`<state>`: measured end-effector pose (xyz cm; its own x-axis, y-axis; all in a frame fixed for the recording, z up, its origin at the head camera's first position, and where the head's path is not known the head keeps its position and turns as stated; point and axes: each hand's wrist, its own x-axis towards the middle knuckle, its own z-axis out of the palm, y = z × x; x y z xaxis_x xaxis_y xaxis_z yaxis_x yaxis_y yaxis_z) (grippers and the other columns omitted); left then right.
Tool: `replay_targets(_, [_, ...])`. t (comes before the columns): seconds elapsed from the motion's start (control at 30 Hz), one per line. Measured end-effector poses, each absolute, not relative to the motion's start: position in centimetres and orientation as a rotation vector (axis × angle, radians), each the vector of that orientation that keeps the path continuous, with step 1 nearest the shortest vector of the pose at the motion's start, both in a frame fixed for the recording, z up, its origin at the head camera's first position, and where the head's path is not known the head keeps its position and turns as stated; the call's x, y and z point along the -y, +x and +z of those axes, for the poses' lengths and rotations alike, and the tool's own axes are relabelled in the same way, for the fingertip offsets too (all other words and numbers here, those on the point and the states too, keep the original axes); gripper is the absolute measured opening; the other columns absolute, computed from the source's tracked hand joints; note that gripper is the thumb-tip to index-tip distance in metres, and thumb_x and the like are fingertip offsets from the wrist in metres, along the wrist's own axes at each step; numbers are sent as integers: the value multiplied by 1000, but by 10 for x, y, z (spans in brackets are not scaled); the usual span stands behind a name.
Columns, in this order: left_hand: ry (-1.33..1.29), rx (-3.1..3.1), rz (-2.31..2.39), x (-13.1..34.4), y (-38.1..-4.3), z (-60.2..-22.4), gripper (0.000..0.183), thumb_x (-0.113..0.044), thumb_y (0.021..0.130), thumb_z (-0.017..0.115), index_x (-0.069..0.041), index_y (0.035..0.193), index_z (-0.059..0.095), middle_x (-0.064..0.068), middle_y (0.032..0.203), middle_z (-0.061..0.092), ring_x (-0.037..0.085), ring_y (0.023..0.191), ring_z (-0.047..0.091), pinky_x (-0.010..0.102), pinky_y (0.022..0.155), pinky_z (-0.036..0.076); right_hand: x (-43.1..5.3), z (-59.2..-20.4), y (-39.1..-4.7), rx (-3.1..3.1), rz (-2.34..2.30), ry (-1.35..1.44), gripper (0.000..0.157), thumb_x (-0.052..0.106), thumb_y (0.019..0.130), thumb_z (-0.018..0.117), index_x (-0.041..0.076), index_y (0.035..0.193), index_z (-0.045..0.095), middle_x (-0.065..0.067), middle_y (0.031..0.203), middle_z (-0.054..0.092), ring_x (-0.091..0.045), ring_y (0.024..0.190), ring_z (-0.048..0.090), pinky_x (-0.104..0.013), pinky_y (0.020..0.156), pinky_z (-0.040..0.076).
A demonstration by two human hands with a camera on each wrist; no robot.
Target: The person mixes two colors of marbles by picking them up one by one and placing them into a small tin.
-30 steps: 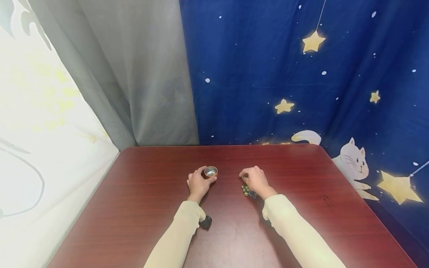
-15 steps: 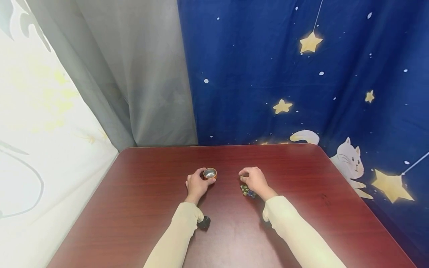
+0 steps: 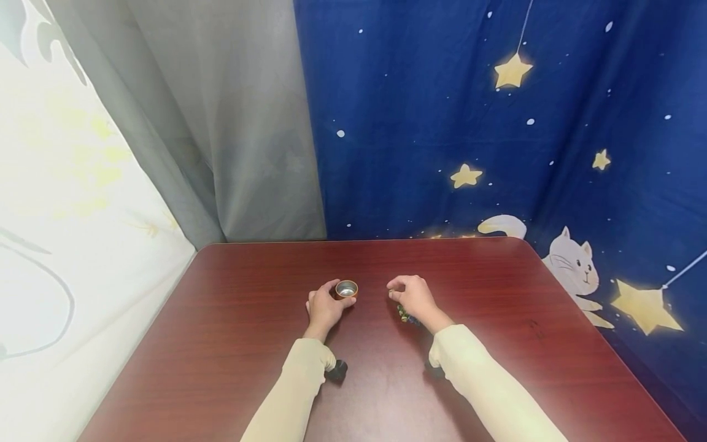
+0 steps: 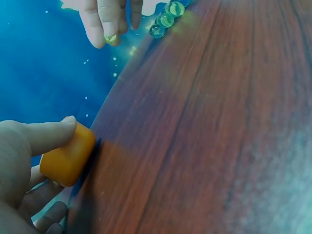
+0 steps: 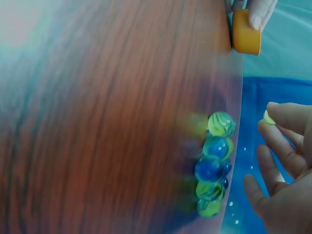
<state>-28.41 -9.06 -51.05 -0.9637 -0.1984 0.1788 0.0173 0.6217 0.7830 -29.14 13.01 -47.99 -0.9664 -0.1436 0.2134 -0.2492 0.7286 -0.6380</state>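
Though the cup [image 5: 246,35] is orange, its inside [image 3: 347,290] looks silvery; marbles [image 5: 210,168] gleam.

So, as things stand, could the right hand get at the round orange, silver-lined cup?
Likely yes: nothing stands between the right hand, pinching a yellow-green glassy marble, and the open cup, though the left hand grips its side.

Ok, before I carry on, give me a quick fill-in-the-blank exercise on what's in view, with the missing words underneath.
1. The left hand holds a small cup whose outer wall is coloured ______.
2. In the head view, the cup's opening faces ______.
3. The right hand pinches one marble, while the other marbles rest on the ______.
4. The curtain printed with yellow stars is mainly ______.

Missing words: orange; up; table; blue.
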Motion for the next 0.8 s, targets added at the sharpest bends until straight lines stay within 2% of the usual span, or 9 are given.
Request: replay_targets(0.8, [160,2540,-1347,89,-274,-511,61,-27,68,89,-10,123,66,10,114,68,33,109,46,50,95,26,-111,-481,-281,2740,1112,365,14,11,81,77,13,95,75,5,88,72,-19,89,66,-41,81,50])
